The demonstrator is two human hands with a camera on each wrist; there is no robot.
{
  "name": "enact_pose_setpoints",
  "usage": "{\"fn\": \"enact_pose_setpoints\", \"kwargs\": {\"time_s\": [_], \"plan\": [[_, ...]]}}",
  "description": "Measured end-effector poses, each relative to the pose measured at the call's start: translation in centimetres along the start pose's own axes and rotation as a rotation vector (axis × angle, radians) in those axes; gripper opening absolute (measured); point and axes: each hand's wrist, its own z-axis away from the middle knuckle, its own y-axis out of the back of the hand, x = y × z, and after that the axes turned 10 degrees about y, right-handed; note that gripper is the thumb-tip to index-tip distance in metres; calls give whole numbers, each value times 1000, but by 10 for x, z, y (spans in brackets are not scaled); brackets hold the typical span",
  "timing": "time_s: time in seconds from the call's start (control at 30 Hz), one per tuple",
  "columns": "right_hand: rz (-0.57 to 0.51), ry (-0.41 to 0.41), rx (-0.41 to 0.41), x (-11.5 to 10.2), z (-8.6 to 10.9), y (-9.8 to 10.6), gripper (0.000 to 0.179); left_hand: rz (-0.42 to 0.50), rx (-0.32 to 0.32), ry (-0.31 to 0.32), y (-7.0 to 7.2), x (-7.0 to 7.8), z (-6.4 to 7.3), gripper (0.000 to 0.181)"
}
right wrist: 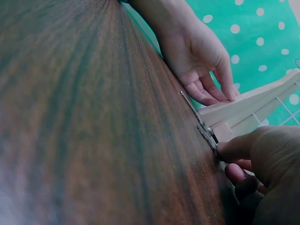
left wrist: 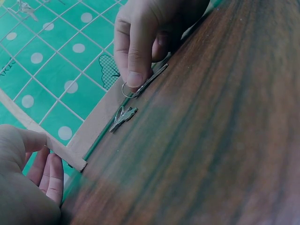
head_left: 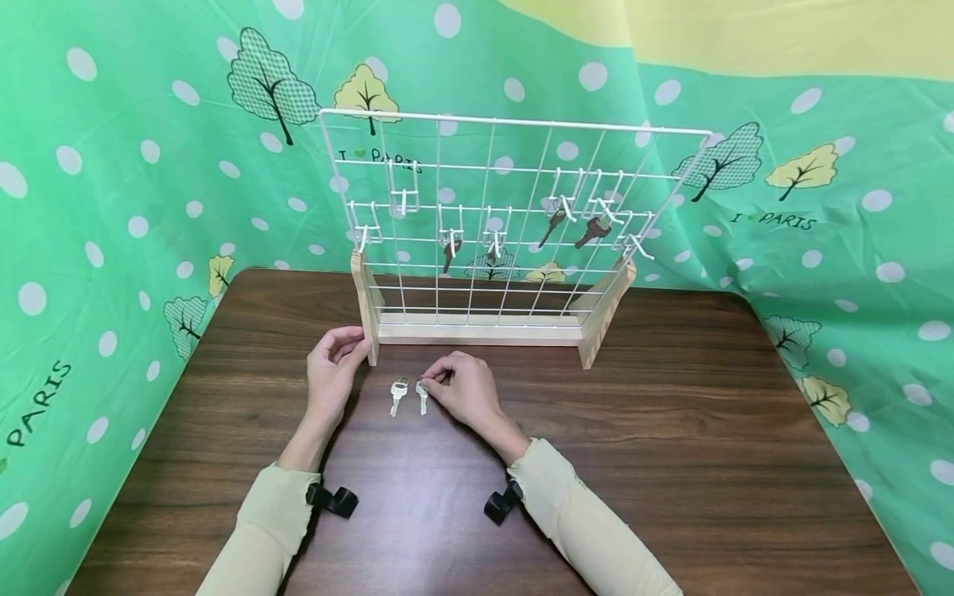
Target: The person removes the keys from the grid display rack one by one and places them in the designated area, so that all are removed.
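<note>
A white wire grid rack on wooden legs stands at the back of the table. My left hand (head_left: 330,377) is at the rack's left wooden leg (head_left: 365,306), thumb against its front edge and fingers along its outer side. In front of the base, my right hand (head_left: 468,389) pinches the ring end of a silver key (head_left: 423,401) between thumb and index finger; its blade points toward me, close to the tabletop. Just left of it lies another silver key (head_left: 398,397) with a small ring. In the left wrist view, the right thumb (left wrist: 134,77) covers part of the pinched key's ring.
White hooks hang on the grid, among them an upper-left hook (head_left: 405,201). Dark keys hang from some, such as the key (head_left: 594,232) at the right and the key (head_left: 450,252) left of centre. A green patterned cloth (head_left: 149,223) surrounds the brown table (head_left: 708,463).
</note>
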Motion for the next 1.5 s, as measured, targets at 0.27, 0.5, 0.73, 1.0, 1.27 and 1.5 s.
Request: {"fn": "enact_pose_setpoints", "kwargs": {"time_s": [0.27, 0.5, 0.73, 1.0, 1.27, 1.5], "plan": [[15, -24, -27, 0, 0, 1, 7, -2, -5, -12, -1, 3, 2, 29], [-16, -46, -66, -1, -1, 5, 11, -2, -1, -6, -2, 5, 3, 29], [-25, -42, -82, 2, 0, 5, 12, -6, -8, -7, -2, 4, 3, 29], [-26, -41, -90, 1, 0, 6, 13, 9, -4, -5, -2, 4, 3, 30], [-40, -42, -83, 1, 0, 7, 12, 5, -5, -1, -2, 4, 3, 31], [-99, -35, -89, 3, -1, 8, 14, 1, -6, -4, -2, 3, 3, 30]]}}
